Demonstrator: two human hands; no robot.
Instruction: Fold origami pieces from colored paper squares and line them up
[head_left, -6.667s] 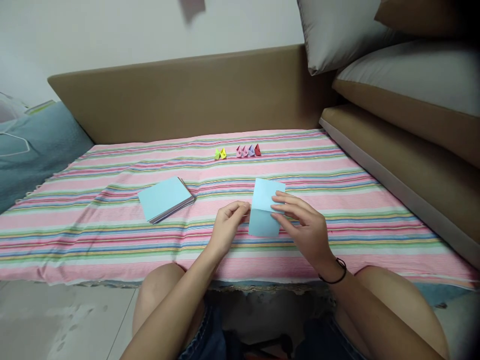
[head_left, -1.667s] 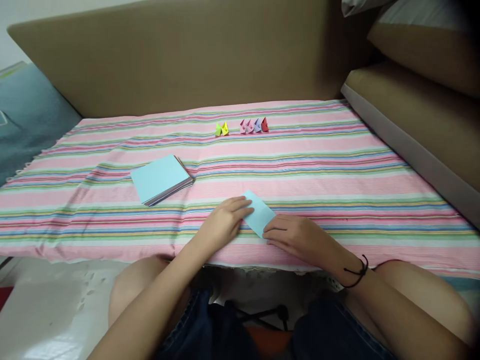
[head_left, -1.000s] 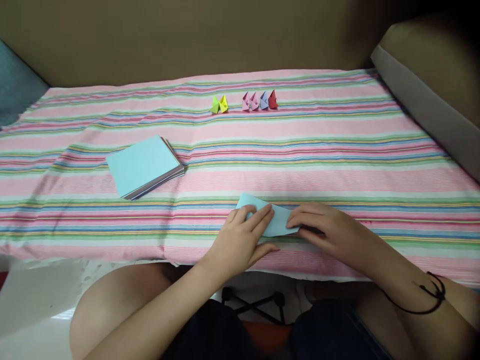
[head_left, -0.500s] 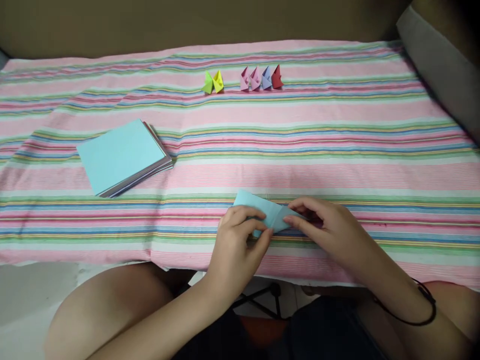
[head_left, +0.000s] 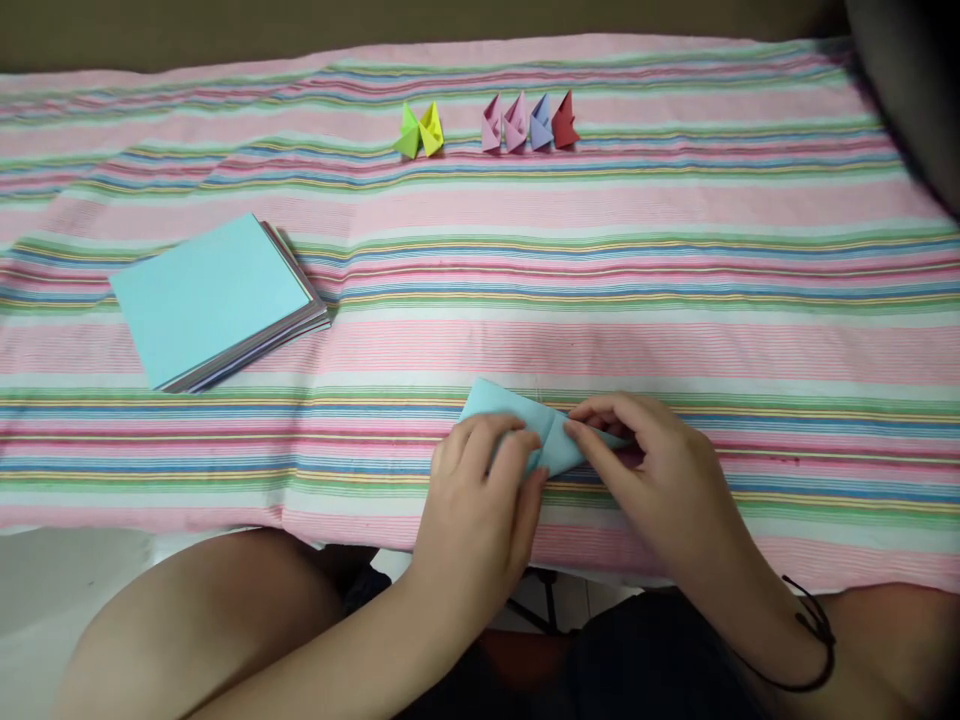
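Note:
A light blue sheet of origami paper [head_left: 491, 398], folded into a pointed shape with a crease across its middle, lies on the striped cloth near the front edge. Curled over its left part is my left hand [head_left: 484, 480], with fingertips and thumb pressing the paper down. At the opposite end, my right hand [head_left: 645, 445] pinches the upper edge between thumb and fingers. The narrow right tip shows partly beneath that hand. My left fingers cover the lower left of the paper.
Left of the hands rests a stack of coloured paper [head_left: 214, 300], light blue on top. Along the back stand small folded paper pieces: green [head_left: 408, 132], yellow [head_left: 431, 130], two pink [head_left: 515, 124], lavender [head_left: 541, 124] and red [head_left: 565, 122]. The striped cloth [head_left: 637, 350] has slight wrinkles.
My right thumb has shifted up to the paper's upper edge, and my left fingers have shifted on the paper. The whole view has tilted slightly downward.

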